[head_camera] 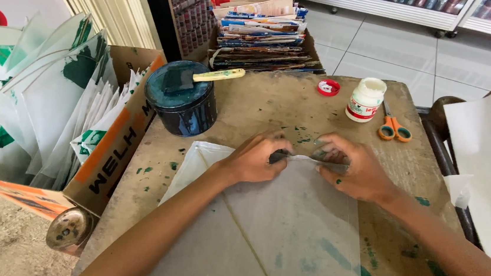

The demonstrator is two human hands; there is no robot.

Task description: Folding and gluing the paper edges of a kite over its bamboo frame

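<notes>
1. Both hands pinch the far edge of the translucent plastic sheet [286,218] at counter centre: left hand [258,157] and right hand [352,168] clamped on its fold.
2. Press evenly, keeping the edge straight.
3. Dark paint tin [182,100] with brush at 10 o'clock, glue bottle [365,99] and orange scissors [394,124] at 1 o'clock; none obstructs.

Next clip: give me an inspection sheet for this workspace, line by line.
Surface: worn wooden table, green paint smears.
Job's things: translucent paper sheet, top edge pinched by both hands.
Clutter: dark paint tin with brush on top, white glue bottle, red cap, orange scissors.
Hands: left hand and right hand grip the sheet's edge.
Cables: nothing seen.
Surroundings: cardboard box of folded sheets, stacked printed paper, tiled floor.
</notes>
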